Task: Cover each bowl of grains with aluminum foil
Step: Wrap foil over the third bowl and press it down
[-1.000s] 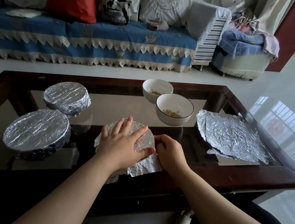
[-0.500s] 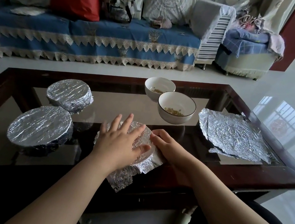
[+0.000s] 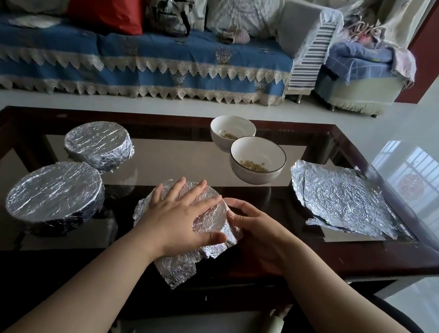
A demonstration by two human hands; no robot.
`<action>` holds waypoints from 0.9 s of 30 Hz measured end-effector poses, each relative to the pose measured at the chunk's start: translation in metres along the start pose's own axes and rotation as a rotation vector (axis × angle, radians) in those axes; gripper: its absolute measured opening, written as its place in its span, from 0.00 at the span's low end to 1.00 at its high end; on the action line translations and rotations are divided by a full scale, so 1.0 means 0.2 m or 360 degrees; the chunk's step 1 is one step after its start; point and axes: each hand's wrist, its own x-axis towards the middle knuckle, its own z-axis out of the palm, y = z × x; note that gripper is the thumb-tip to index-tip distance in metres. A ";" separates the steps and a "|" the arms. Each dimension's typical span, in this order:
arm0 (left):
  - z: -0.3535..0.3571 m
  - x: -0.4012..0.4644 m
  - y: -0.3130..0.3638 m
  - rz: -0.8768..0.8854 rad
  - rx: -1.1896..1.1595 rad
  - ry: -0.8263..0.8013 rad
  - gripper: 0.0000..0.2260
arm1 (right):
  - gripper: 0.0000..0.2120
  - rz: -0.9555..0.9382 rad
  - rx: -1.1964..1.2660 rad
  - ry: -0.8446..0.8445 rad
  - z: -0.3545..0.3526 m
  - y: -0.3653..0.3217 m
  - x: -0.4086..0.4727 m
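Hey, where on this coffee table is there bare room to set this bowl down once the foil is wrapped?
Bare glass lies between the far wrapped bowl and the open bowls, and along the near left edge before the near wrapped bowl. The right end is taken by the foil sheets. It is crowded mid-table, where both hands work the foil-draped bowl.
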 end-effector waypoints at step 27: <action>0.01 0.00 0.01 -0.0023 -0.0003 0.0064 0.45 | 0.13 -0.0248 -0.0081 0.0633 0.13 0.11 0.01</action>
